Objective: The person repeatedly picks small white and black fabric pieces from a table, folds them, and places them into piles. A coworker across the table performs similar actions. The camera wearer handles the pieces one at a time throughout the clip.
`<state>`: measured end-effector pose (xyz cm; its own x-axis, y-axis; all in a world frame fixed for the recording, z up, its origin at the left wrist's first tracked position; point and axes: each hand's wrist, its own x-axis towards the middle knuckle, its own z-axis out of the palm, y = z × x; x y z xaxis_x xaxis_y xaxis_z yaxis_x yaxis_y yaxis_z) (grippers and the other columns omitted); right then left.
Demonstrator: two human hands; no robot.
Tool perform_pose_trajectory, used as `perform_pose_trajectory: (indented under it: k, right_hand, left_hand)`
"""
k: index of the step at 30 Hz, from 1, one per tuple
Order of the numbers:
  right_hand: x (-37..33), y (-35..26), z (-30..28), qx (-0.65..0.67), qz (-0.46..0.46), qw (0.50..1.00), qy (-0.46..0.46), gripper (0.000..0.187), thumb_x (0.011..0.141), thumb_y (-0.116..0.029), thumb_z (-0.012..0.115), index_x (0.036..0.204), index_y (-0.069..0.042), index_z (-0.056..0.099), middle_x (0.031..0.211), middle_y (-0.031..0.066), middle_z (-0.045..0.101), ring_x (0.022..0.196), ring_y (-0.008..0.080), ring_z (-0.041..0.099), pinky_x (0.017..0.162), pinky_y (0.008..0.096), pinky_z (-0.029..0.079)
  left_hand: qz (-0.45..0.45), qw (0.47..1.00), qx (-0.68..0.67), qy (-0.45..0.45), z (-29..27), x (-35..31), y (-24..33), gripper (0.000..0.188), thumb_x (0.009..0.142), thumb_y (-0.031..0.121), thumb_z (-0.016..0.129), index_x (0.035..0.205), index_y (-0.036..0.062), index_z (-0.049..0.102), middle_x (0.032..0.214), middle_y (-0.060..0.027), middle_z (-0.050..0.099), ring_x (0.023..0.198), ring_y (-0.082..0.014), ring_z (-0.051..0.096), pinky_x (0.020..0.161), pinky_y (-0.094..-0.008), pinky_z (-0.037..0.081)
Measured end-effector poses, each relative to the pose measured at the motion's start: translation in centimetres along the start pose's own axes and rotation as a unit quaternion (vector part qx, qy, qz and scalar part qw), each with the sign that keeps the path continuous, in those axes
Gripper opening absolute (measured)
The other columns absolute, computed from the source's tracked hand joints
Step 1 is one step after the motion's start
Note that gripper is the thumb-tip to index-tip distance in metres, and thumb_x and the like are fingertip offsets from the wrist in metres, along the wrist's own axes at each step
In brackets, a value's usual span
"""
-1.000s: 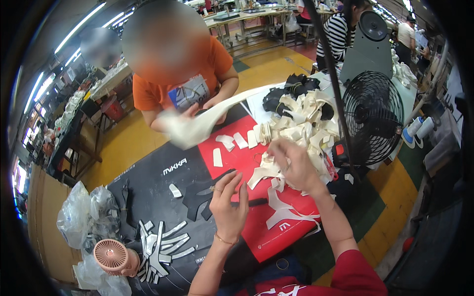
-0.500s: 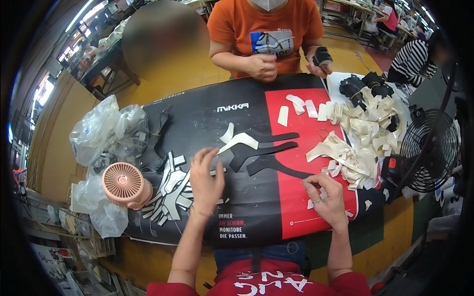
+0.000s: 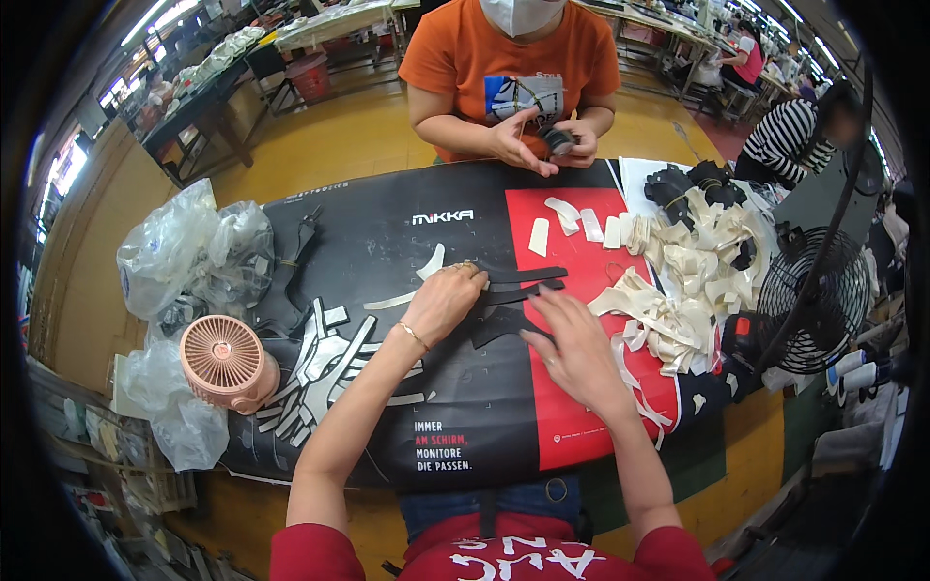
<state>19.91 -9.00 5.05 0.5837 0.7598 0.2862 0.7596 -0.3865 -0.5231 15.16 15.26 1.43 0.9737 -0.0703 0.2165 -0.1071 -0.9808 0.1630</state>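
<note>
My left hand (image 3: 448,302) rests palm down over the middle of the black mat, its fingers pressed together at the left ends of several black curved pieces. What lies under its fingertips is hidden. A cream cut piece (image 3: 390,302) extends left from beneath that hand, and a smaller cream piece (image 3: 432,262) lies just beyond it. My right hand (image 3: 573,351) is open, fingers stretched over the right tips of the black pieces (image 3: 528,275), near the red panel. Whether its fingertips touch them I cannot tell.
Cream pieces (image 3: 668,305) are heaped at the right, beside a black fan (image 3: 816,298). White and black strips (image 3: 325,363), a pink fan (image 3: 225,358) and plastic bags (image 3: 170,257) occupy the left. Across the table, a person in orange (image 3: 513,73) holds a small black item (image 3: 559,140).
My left hand has moved right and come down onto the pieces; my right hand has moved left and forward, fingers extending. The cream piece has shifted left. The person opposite has brought both hands together.
</note>
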Motion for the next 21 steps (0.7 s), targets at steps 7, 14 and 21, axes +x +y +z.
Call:
perform_pose_trajectory:
  k: [7, 14, 21]
  right_hand:
    - [4.7, 0.8, 5.5, -0.139, 0.019, 0.965, -0.221, 0.079, 0.102, -0.060, 0.034, 0.152, 0.001, 0.035, 0.163, 0.0211, 0.023, 0.153, 0.0330, 0.018, 0.122, 0.0517, 0.019]
    - [3.4, 1.2, 5.6, -0.129, -0.012, 0.983, -0.132, 0.069, 0.101, -0.052, 0.045, 0.150, -0.003, 0.040, 0.162, 0.0198, 0.025, 0.151, 0.0341, 0.023, 0.122, 0.0508, 0.020]
    - [0.7, -3.5, -0.6, 0.197, 0.011, 0.976, 0.094, 0.046, 0.087, -0.021, 0.076, 0.126, 0.000, 0.062, 0.134, 0.0186, 0.058, 0.121, 0.0325, 0.059, 0.104, 0.0429, 0.046]
  left_hand:
    - [-0.101, 0.931, -0.148, 0.318, -2.6, -1.3, -2.0, 0.021, 0.081, 0.001, 0.072, 0.102, 0.0027, 0.072, 0.095, -0.0141, 0.073, 0.077, -0.0255, 0.071, 0.073, -0.0334, 0.058]
    - [-0.240, 0.669, -0.403, 0.576, -12.7, -7.2, -4.6, 0.015, 0.096, 0.005, 0.065, 0.109, -0.0022, 0.067, 0.102, -0.0093, 0.070, 0.087, -0.0133, 0.067, 0.075, -0.0273, 0.059]
    - [-0.246, 0.626, -0.653, 0.347, -8.6, -9.6, 8.3, 0.016, 0.097, 0.007, 0.064, 0.110, -0.0004, 0.072, 0.108, -0.0134, 0.071, 0.089, -0.0170, 0.069, 0.079, -0.0307, 0.060]
